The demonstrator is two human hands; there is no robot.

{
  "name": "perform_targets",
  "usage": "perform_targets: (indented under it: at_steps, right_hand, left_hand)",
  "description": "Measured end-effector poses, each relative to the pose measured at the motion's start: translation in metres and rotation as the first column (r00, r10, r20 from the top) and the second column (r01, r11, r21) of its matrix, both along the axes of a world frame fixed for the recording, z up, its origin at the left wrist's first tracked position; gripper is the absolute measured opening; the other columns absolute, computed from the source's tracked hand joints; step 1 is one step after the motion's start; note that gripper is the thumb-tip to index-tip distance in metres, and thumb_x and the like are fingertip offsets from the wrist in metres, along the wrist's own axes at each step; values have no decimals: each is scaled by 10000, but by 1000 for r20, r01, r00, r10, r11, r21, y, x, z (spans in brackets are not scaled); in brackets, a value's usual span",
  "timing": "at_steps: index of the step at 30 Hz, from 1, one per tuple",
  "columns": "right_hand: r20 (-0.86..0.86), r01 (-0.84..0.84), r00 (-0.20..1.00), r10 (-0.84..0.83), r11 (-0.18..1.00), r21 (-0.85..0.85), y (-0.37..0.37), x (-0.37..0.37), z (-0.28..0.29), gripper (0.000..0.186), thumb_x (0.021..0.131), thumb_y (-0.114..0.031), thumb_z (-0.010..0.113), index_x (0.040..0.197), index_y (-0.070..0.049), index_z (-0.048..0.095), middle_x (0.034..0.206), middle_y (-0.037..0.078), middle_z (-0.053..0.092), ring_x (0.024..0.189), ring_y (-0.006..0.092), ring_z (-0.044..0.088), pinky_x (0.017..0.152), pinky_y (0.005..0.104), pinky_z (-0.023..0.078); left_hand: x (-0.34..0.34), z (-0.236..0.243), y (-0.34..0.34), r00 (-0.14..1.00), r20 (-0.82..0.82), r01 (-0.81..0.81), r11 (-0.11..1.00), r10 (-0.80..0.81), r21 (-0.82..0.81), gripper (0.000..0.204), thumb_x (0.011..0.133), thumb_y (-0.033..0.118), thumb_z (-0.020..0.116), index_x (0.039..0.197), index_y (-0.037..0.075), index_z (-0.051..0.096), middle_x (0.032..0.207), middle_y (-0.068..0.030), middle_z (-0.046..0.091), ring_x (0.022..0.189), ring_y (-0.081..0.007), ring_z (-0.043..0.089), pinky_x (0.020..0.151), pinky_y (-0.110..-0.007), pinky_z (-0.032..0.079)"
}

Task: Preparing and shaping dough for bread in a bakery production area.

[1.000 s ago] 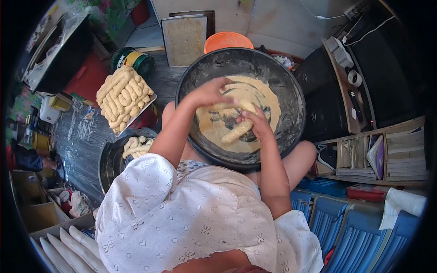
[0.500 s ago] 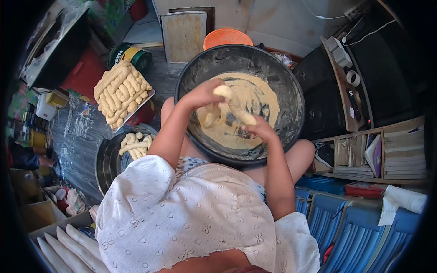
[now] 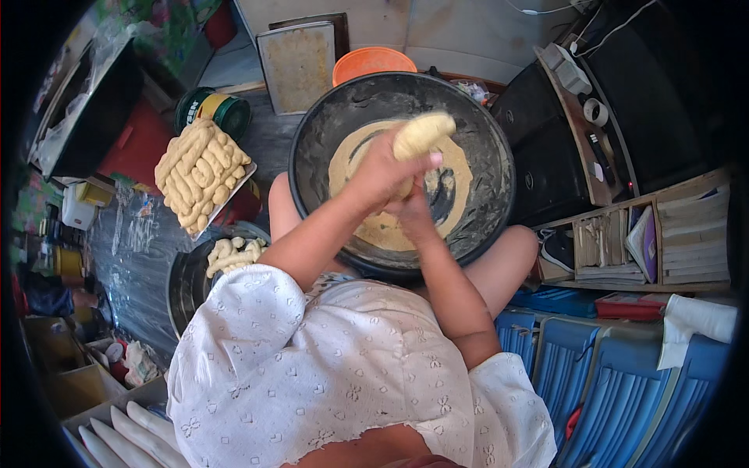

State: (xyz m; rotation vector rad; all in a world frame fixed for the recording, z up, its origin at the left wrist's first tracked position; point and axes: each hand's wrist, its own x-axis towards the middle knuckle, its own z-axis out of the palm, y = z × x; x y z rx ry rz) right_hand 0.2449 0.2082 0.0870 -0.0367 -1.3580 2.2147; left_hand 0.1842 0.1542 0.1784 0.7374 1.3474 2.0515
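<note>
The left hand [image 3: 382, 168] has its fingers and thumb wrapped around a dough roll [image 3: 424, 134], whose pale rounded end juts out past them, away from the body. The right hand [image 3: 411, 207] sits just beside, nearer the body, its fingers too hidden to tell their grip. Beneath the fingers, tan powder [image 3: 378, 234] coats a black basin [image 3: 485, 156]; well left of them lie heaped dough sticks [image 3: 200, 175].
</note>
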Motion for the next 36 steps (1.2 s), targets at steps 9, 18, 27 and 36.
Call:
perform_targets:
  at_steps: [9,18,27,36]
  right_hand:
    - [674,-614,730,112,540,576,28,-14,-97,272,650,-94,704,894,-19,610,795,50,602,732,180,581,650,281,459]
    - [164,-274,932,324,924,-268,40,6,-3,352,730,-5,577,1063,-4,463,790,57,543,556,117,515,499,229,427]
    - [338,-230,940,47,819,526,46,23,19,452,656,-142,725,1006,-38,460,872,58,539,852,134,527,752,260,429]
    - [884,-797,463,60,466,385,71,28,-68,513,622,-188,737,1063,-48,516,805,126,596,844,218,583,760,330,447]
  left_hand:
    - [-59,71,-93,993,-30,-64,725,116,685,444,840,463,472,982,43,486,611,-2,415,555,-113,435,546,-258,391]
    - [-33,-63,-94,870,205,493,812,-449,-313,629,857,552,350,1002,-30,538,807,-139,602,573,-161,581,529,-233,473]
    - [-42,-71,-72,909,342,175,963,-238,204,510,885,445,389,1155,13,406,1144,-194,491,585,-173,573,578,-277,489]
    - [-42,3,-76,989,-15,144,934,-147,328,588,863,461,436,1184,-30,395,1069,-159,519,614,-129,549,599,-258,464]
